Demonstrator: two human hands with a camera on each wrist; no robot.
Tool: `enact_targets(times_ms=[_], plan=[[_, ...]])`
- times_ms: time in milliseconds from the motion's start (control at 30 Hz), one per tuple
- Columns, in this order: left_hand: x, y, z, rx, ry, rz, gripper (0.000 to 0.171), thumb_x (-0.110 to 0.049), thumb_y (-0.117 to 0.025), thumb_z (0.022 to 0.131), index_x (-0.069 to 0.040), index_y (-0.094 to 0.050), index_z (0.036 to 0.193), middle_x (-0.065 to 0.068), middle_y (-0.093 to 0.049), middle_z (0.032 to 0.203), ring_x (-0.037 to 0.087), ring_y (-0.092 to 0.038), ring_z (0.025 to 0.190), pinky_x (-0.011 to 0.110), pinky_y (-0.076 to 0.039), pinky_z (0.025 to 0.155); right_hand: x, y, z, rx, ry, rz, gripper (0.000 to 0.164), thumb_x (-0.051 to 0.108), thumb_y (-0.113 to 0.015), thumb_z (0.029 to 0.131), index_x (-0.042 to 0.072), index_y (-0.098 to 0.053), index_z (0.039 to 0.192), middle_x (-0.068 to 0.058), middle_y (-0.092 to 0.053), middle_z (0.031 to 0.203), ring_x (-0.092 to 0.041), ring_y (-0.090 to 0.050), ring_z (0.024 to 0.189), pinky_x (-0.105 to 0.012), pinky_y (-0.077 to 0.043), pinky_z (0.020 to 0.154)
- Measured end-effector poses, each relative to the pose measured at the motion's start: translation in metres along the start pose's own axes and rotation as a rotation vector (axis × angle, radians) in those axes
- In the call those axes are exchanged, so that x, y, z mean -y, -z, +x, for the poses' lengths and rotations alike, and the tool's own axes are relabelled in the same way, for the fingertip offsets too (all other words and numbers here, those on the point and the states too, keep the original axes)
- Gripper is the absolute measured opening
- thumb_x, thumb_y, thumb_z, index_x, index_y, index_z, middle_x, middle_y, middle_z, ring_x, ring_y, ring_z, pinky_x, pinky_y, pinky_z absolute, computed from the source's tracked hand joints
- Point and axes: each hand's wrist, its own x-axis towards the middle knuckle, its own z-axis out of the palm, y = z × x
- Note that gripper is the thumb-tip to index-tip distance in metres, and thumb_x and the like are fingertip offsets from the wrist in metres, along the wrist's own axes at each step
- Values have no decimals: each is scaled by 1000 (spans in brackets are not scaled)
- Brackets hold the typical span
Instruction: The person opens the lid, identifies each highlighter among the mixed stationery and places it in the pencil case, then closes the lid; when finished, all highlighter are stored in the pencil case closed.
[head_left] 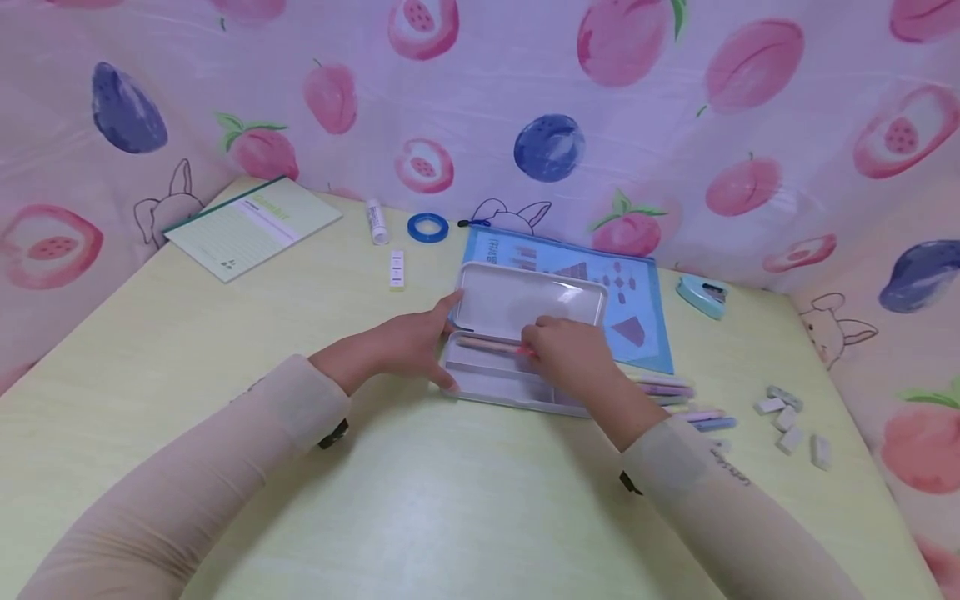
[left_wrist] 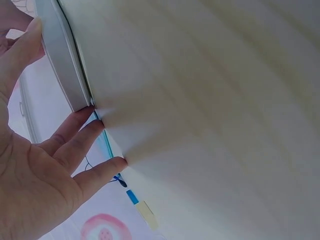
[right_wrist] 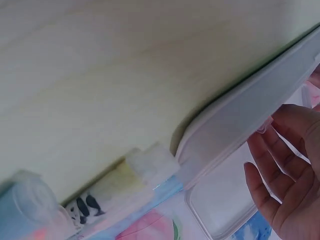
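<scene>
A white pencil case (head_left: 517, 400) lies open on the table, its lid (head_left: 517, 300) tilted back over a blue zip pouch (head_left: 637, 283). At its left end, my left hand (head_left: 408, 342) holds the case, thumb on the front wall and fingers spread along the end; the left wrist view shows the fingertips (left_wrist: 97, 125) low beside it. Over the rear compartment, my right hand (head_left: 573, 354) pinches the reddish end of a slim pencil (head_left: 483, 344) lying along that compartment. In the right wrist view a clear pink end (right_wrist: 264, 125) shows between thumb and fingers.
Several pens and markers (head_left: 667, 389) lie right of the case, partly behind my right forearm. Farther right are several erasers (head_left: 787, 419) and a mint stapler (head_left: 702, 297). Back left hold a notebook (head_left: 255, 225), glue stick (head_left: 377, 222), blue tape roll (head_left: 428, 227) and small white block (head_left: 397, 270).
</scene>
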Motion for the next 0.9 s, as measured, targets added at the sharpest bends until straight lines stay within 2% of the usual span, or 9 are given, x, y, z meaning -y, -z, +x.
enact_targets(times_ms=[300,500,700,833,900], plan=[[4,-1,2,-5,-11,28,126,-45,-80,59,-19,10,144,4,-42,136,18,-41,119,38,-33,101,5,-3,2,-33,-4,-69,20,32,-68,79,18,-61,91,2,-52,74,-16,-51,64,-30,-46,53],[4,-1,3,-2,-18,34,127,-46,-80,59,-19,10,144,4,-42,136,17,-42,118,37,-34,101,6,-5,4,-42,-31,-90,23,34,-69,78,17,-60,91,0,-50,76,-16,-52,66,-30,-48,55],[2,-1,3,1,-19,36,127,-46,-80,59,-18,10,144,3,-43,135,17,-43,116,37,-35,100,3,-1,-2,1,-74,-9,23,33,-69,78,18,-61,94,1,-52,79,-16,-51,68,-29,-48,61],[3,-1,3,3,-17,35,128,-46,-80,58,-19,11,144,3,-43,134,17,-43,116,37,-35,99,-12,2,-11,-4,-83,29,19,32,-67,80,19,-62,93,2,-55,81,-16,-53,66,-31,-46,56],[4,-1,3,1,-22,40,128,-47,-80,58,-18,11,144,3,-44,134,16,-43,116,36,-34,100,-23,4,-18,3,-98,43,18,31,-66,81,20,-62,94,2,-56,84,-17,-54,68,-36,-46,61]])
